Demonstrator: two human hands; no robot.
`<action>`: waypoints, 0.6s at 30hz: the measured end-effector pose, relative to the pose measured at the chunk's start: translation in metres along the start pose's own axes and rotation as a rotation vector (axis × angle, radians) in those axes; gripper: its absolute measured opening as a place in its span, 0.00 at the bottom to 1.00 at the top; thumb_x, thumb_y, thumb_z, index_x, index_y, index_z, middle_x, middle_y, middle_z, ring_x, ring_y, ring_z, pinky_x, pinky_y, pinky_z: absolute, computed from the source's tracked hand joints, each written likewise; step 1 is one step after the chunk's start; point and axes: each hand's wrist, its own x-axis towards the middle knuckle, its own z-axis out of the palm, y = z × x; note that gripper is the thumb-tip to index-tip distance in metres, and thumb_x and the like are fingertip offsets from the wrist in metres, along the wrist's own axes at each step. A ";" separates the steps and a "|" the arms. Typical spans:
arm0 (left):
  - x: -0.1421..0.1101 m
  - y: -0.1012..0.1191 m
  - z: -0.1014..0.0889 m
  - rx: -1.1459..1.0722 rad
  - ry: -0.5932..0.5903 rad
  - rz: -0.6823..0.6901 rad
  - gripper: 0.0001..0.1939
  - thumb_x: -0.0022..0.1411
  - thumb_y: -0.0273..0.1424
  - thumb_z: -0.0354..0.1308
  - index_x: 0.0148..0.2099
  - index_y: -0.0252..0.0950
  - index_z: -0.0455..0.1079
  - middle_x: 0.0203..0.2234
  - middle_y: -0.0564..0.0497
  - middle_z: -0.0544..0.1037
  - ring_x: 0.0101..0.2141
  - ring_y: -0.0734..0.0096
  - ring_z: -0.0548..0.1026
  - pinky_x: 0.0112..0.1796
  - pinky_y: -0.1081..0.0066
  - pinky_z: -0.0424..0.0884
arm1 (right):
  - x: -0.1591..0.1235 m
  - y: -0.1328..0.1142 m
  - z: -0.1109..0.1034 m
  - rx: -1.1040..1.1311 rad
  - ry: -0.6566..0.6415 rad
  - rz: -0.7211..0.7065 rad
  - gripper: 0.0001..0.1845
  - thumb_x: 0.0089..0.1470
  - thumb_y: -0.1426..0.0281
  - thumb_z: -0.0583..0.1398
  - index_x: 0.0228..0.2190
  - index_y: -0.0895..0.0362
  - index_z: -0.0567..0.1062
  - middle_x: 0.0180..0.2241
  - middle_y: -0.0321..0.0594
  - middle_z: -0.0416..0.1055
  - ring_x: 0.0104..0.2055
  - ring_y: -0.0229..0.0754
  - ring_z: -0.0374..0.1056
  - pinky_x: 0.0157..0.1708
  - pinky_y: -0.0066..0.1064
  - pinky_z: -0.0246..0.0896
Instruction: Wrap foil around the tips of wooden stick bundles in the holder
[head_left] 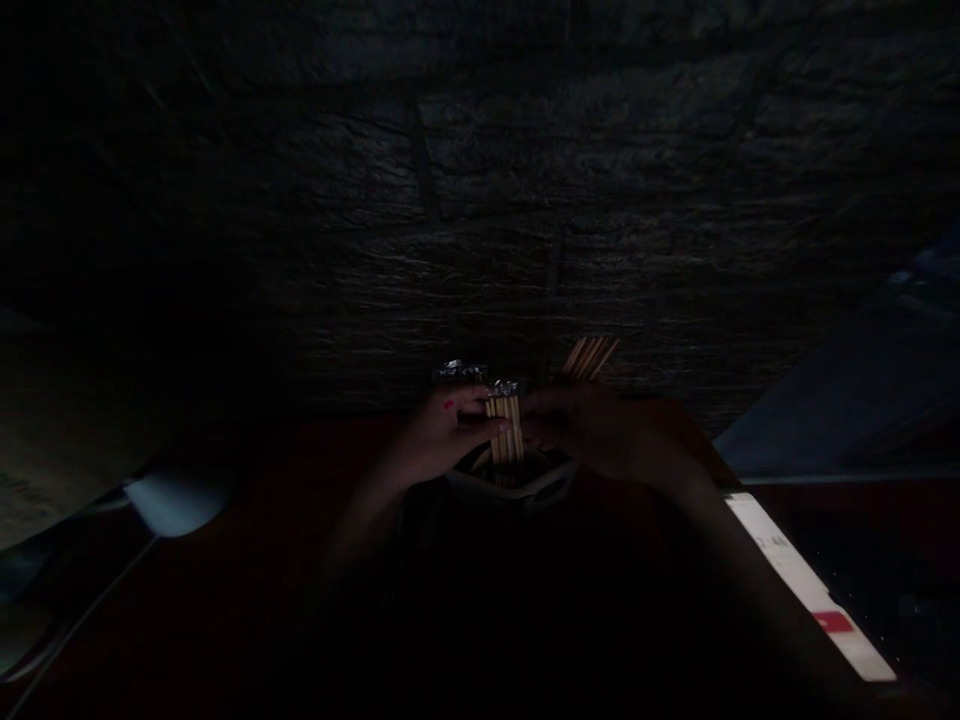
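In very dim light, my left hand (442, 430) is closed on an upright bundle of thin wooden sticks (506, 425), thumb across its front. A shiny, crinkled clear wrap (505, 388) covers the bundle's top. Its lower end reaches into the mouth of a pale container (517, 490) beneath both hands. My right hand (600, 425) is close on the right side, fingers curled towards the bundle. From behind it, more thin wooden sticks (591, 356) slant up to the right; the hand hides their lower part, so I cannot tell whether it grips them.
More shiny clear wrap (461, 370) shows behind my left hand. A dark, rough brick-patterned wall (480, 200) rises behind the reddish table (300, 500). A lit phone screen (810, 585) lies by my right forearm. A pale cone-shaped thing (180, 500) with a cord is at left.
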 end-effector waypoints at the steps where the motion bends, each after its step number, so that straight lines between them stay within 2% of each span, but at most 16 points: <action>1: 0.000 0.000 0.000 0.005 0.000 0.002 0.18 0.58 0.31 0.64 0.52 0.34 0.74 0.46 0.44 0.81 0.46 0.60 0.80 0.47 0.61 0.75 | 0.000 0.001 0.000 0.013 0.000 -0.002 0.09 0.56 0.70 0.60 0.36 0.54 0.81 0.32 0.38 0.80 0.33 0.41 0.75 0.30 0.29 0.66; 9: 0.001 0.001 0.003 0.016 0.008 0.013 0.14 0.59 0.30 0.62 0.48 0.33 0.76 0.44 0.45 0.83 0.45 0.62 0.80 0.47 0.63 0.75 | -0.001 -0.002 -0.003 0.013 0.001 -0.004 0.08 0.56 0.70 0.61 0.37 0.53 0.80 0.34 0.37 0.80 0.35 0.41 0.76 0.32 0.30 0.68; 14: 0.001 0.002 0.004 0.015 -0.001 0.026 0.15 0.60 0.29 0.61 0.50 0.33 0.75 0.44 0.46 0.83 0.44 0.64 0.80 0.46 0.65 0.76 | 0.000 -0.009 -0.001 -0.024 0.038 -0.023 0.08 0.56 0.66 0.62 0.38 0.53 0.79 0.32 0.36 0.80 0.33 0.40 0.75 0.30 0.29 0.65; 18: 0.001 0.002 0.004 -0.001 -0.019 0.033 0.15 0.61 0.28 0.60 0.51 0.33 0.75 0.45 0.45 0.82 0.45 0.63 0.80 0.45 0.65 0.76 | 0.003 -0.008 0.002 -0.068 0.075 -0.048 0.09 0.57 0.65 0.62 0.37 0.55 0.80 0.33 0.38 0.80 0.35 0.41 0.75 0.32 0.31 0.66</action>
